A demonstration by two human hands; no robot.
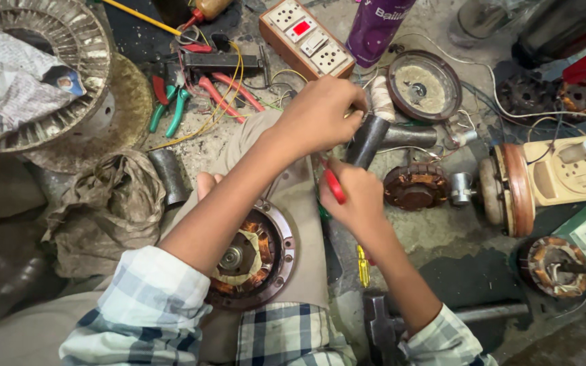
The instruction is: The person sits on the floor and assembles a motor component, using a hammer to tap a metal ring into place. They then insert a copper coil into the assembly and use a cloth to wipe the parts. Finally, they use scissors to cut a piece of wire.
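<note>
Head view: a dark metal tube [367, 139] is gripped by the left hand [317, 115], a red-handled tool [334, 186] by the right hand [357, 200]; the fan stator [252, 254] on the lap lies open, its copper windings exposed, unassembled.

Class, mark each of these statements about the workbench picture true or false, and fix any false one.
1. The right hand holds a red-handled tool. True.
2. The fan motor stator with copper windings lies on the far side of the socket board. False: it rests on the person's lap, under the left forearm.
3. The left hand grips a dark cylindrical piece. True.
4. The socket board has a green switch. False: its switch is red.
5. Pliers with green handles lie to the left of the hands. True.
</note>
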